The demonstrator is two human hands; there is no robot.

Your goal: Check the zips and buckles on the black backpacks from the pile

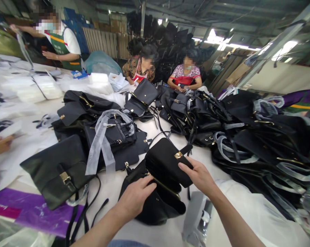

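Observation:
In front of me on the table lies a black backpack [160, 209] with its flap lifted and its gold-toothed zip partly parted. My right hand [198, 175] grips the raised flap [165, 154] at its edge, thumb on top, beside a gold clasp plate [178, 155]. Over the left end of the opening, my left hand [136, 193] is closed with its fingertips at the zip; whether they pinch the puller is hidden. To the left lies another black backpack [59, 168], its flap strapped down with a gold buckle.
Piles of black bags [268, 144], some with handles in clear wrap, cover the right and middle of the table. A grey box-shaped object [194, 216] lies by my right forearm. Purple packaging [39, 209] is at lower left. Co-workers sit across; another person's hand [0, 147] is at far left.

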